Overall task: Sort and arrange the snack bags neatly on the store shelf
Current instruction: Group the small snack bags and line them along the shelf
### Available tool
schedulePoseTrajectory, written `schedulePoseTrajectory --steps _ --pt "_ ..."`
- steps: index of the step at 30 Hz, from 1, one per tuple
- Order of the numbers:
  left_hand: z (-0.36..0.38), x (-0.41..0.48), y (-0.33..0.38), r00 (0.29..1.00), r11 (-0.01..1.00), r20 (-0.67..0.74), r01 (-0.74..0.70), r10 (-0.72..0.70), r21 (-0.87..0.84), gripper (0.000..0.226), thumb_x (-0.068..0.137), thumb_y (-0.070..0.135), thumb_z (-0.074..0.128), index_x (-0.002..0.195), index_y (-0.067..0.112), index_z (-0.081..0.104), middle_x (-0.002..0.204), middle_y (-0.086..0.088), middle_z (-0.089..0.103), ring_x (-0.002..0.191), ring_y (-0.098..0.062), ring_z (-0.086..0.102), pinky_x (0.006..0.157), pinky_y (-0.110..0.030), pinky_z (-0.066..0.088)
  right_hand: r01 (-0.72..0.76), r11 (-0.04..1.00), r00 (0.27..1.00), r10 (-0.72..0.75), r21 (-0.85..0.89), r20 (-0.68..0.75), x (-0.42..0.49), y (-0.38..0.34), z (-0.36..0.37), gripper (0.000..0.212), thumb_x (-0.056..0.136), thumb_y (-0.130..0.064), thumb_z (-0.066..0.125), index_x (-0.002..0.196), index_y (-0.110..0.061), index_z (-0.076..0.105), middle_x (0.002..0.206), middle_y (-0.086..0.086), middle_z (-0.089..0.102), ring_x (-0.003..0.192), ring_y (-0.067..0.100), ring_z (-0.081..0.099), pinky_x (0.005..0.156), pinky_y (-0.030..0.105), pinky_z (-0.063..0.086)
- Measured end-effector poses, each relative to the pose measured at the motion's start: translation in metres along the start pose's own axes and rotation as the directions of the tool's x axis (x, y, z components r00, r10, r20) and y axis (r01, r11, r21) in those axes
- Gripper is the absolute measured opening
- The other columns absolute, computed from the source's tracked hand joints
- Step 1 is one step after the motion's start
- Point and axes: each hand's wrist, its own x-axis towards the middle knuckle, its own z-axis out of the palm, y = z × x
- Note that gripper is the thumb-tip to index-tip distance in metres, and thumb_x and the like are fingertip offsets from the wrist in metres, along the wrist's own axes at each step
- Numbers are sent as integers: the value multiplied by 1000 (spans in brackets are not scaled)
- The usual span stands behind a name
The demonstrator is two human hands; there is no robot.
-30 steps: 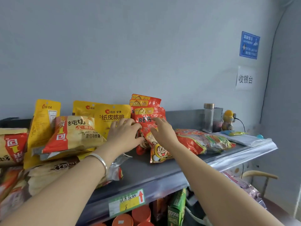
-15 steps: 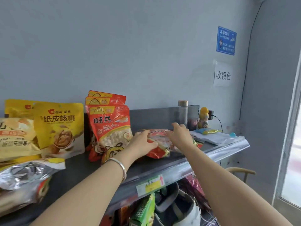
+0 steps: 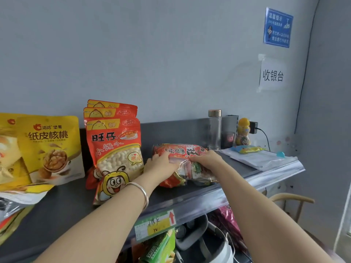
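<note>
I hold the red snack bag [image 3: 182, 149] lying on the shelf [image 3: 62, 202] with my left hand [image 3: 159, 165] and right hand [image 3: 208, 160], both sets of fingers clamped on it.

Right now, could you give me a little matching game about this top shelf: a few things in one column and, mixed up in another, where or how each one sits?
Things:
1. yellow walnut bag
2. red bee-cartoon bag
3. large red bag
4. clear bottle

States:
A. lying down, gripped by the left hand and the right hand
B. upright at the back, rightmost of the four
C. upright, leftmost of the four
D. front of three matching upright bags

Pairs: 1-C, 2-D, 3-A, 4-B.
</note>
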Motion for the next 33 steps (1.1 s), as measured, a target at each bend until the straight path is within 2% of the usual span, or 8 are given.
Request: schedulePoseTrajectory --steps 3,7,11,14,18,24,28,33 --pt "-6 0 8 993 968 -21 104 -112 -230 73 85 47 57 147 27 23 149 -14 21 133 -37 30 108 -47 32 20 978 1000 -15 207 -27 -5 9 -4 32 75 -40 72 90 -18 53 89 0 60 91 23 61 84 35 52" --pt "-16 2 6 977 790 54 200 -207 -579 78 86 25 64 147 12 18 145 -16 33 127 -34 41 105 -44 38 50 969 992 -19 244 -125 -6 20 -5 33 80 -28 61 110 -14 60 100 7 66 91 26 64 87 41 54" --pt "-19 -7 18 985 616 15 121 -174 -779 64 86 7 63 140 8 30 128 -14 49 112 -32 55 96 -48 47 111 934 973 -33 339 -227 -10 23 -6 36 89 -15 52 124 -21 56 106 6 64 97 27 61 87 40 52" --pt "-30 -16 36 996 557 -50 -2 -71 -831 55 87 7 61 137 11 37 104 -7 59 100 -28 61 89 -44 51 167 817 937 43 553 -346 -12 20 -7 31 96 -14 46 125 -20 52 115 6 63 101 27 61 92 47 50" --pt "-54 -19 36 985 517 -167 -118 -49 -848 68 85 17 65 145 15 32 129 -11 54 109 -31 59 94 -50 49 297 631 909 44 716 -415 -26 -2 -7 21 98 -9 41 115 -19 49 108 5 62 90 21 59 86 43 51" --pt "-107 -53 -11 987 414 -54 13 -150 -910 92 53 54 82 130 15 48 128 -10 56 116 -36 54 99 -56 40 483 542 861 -151 688 -485 -76 -66 21 21 97 -7 41 105 -24 51 96 -6 62 83 13 59 80 37 49" --pt "-155 -93 -55 977 397 -109 -29 -181 -917 69 62 50 82 119 19 58 117 -7 64 104 -32 61 92 -46 47 560 510 825 -270 653 -497 -128 -119 51 20 99 -9 39 106 -22 52 92 -9 59 74 6 56 66 27 46" --pt "-218 -158 -126 932 348 -255 -157 -256 -924 41 77 36 75 112 21 60 105 -4 69 89 -25 65 68 -33 48 607 511 795 -386 609 -468 -203 -192 110 15 100 -16 39 102 -29 46 90 -16 56 84 16 61 77 42 52"
